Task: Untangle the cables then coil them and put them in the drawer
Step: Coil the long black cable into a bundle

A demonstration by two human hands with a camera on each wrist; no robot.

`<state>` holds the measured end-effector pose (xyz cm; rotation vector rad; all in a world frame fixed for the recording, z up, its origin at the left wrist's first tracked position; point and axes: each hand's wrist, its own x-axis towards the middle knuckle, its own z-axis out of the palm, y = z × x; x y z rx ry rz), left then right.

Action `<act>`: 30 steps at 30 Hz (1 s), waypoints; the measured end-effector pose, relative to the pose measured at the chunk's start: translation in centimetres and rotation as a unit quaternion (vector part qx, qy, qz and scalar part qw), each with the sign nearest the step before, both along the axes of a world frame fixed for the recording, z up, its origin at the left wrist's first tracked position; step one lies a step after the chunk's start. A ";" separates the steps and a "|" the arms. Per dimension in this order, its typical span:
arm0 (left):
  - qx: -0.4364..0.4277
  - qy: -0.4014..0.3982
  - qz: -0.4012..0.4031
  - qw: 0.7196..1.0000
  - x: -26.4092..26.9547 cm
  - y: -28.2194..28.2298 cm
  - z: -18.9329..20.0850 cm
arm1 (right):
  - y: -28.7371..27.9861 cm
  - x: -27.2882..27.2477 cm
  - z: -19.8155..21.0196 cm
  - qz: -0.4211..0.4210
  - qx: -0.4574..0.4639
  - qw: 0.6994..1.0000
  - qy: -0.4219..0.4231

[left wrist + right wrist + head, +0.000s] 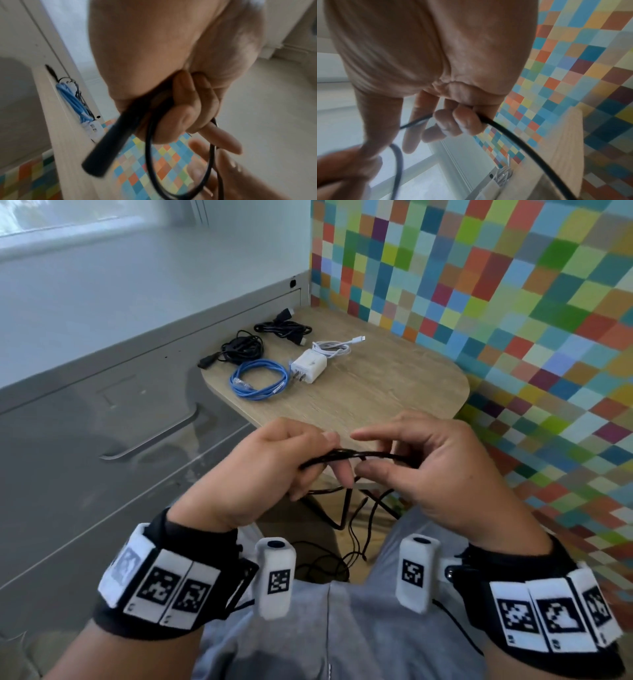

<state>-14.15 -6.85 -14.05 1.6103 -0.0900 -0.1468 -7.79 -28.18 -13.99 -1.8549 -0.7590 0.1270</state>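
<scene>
A thin black cable point(363, 455) stretches between both hands above my lap, in front of the small wooden table point(394, 392). My left hand point(301, 460) grips a bundle of its loops; in the left wrist view the fingers point(185, 108) curl round the cable point(149, 148) and its black plug end point(106, 148) sticks out. My right hand point(397, 457) holds the cable too; its curled fingers point(460, 121) clamp the strand point(518, 142). Loose cable point(356, 529) hangs down toward the floor.
On the table lie a coiled blue cable point(257, 380), a white charger point(308, 366) with white cable point(334, 347), and two coiled black cables point(239, 349) point(284, 328). Grey drawers with a handle point(154, 440) stand left. A checkered wall point(513, 302) is at right.
</scene>
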 end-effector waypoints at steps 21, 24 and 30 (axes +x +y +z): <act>-0.475 -0.084 -0.022 0.875 -0.2 4.8 1.4 | -1.9 3.0 -2.6 -0.109 0.139 0.978 0.114; -0.465 -0.117 0.001 0.878 -0.5 5.6 2.1 | -2.3 3.5 -2.9 -0.147 0.150 0.973 0.094; -0.159 -0.158 0.170 0.960 -0.2 1.9 1.9 | -0.4 1.6 -2.2 -0.144 -0.100 0.984 -0.001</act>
